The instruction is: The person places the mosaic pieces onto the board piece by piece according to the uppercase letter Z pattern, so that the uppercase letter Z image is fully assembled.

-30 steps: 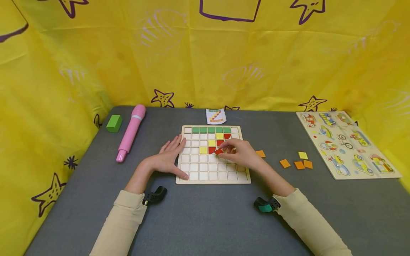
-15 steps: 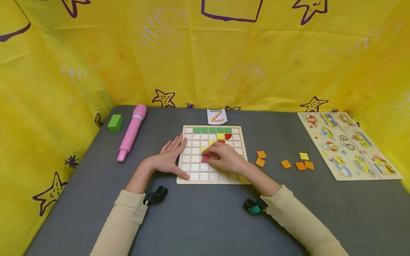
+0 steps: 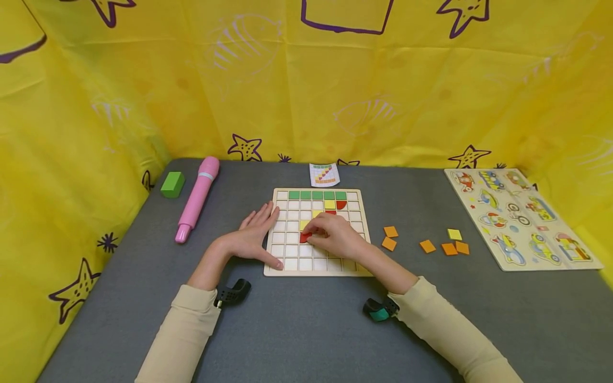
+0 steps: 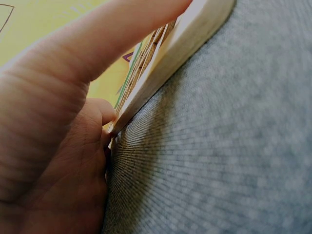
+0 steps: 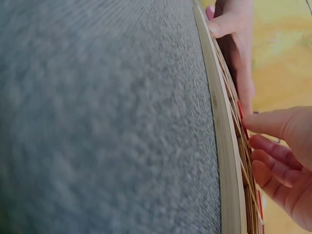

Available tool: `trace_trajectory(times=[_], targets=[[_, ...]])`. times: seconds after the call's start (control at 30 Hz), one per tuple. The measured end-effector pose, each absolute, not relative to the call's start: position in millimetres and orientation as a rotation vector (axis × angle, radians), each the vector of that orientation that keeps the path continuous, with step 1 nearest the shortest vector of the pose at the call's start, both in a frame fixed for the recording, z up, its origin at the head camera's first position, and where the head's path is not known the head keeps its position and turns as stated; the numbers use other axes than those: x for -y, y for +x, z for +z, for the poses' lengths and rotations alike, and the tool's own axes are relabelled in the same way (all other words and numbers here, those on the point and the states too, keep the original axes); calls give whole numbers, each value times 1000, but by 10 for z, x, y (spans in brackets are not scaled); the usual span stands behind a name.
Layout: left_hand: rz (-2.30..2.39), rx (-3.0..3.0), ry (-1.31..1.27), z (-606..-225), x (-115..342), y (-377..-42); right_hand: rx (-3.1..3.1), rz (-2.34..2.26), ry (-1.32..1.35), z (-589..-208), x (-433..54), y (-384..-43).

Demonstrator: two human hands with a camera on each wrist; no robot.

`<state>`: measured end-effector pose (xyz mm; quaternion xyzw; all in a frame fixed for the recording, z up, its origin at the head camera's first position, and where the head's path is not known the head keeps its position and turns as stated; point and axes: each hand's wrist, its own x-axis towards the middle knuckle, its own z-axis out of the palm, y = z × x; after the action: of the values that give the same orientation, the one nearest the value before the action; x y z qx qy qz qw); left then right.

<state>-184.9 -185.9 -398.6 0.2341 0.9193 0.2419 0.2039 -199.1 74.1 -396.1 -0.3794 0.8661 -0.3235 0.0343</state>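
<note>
A wooden grid board point(image 3: 318, 273) lies on the grey table. My left hand point(image 3: 248, 239) rests along its left edge, fingers spread straight and thumb over the near left corner. With thumb and index finger, my right hand point(image 3: 337, 236) pinches a red rounded tile point(image 3: 304, 238) at a cell left of the board's middle. In the right wrist view the thumb tip meets that red tile point(image 5: 240, 109) right at the grid. Green square tiles point(image 3: 317, 196) form a row at the top. Yellow tiles point(image 3: 329, 204) and red tiles point(image 3: 341, 204) step diagonally below, partly hidden by the right hand.
Orange tiles point(image 3: 428, 246) and one yellow tile point(image 3: 454, 234) lie right of the board. A pattern card point(image 3: 324, 175) sits behind it. Far right is a picture puzzle board point(image 3: 522, 218). At left are a pink microphone-shaped toy point(image 3: 196, 199) and a green block point(image 3: 172, 184).
My right hand has moved left and slightly nearer with the red tile, down to a cell, uncovering orange tiles beside the board. The left hand stays put.
</note>
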Motion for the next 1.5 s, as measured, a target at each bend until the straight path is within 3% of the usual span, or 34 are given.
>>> trace_trajectory(times=[0.53, 1.13, 1.5], targets=[[685, -2559, 660, -3981, 1828, -1850, -2669, -1171, -888, -3991, -974, -1957], [663, -2578, 643, -3979, 1862, -1840, -2836, -1224, -596, -3904, -2031, -1866], [673, -2579, 649, -4002, 1855, -1837, -3088, -1016, -443, -3898, -2766, -1758]])
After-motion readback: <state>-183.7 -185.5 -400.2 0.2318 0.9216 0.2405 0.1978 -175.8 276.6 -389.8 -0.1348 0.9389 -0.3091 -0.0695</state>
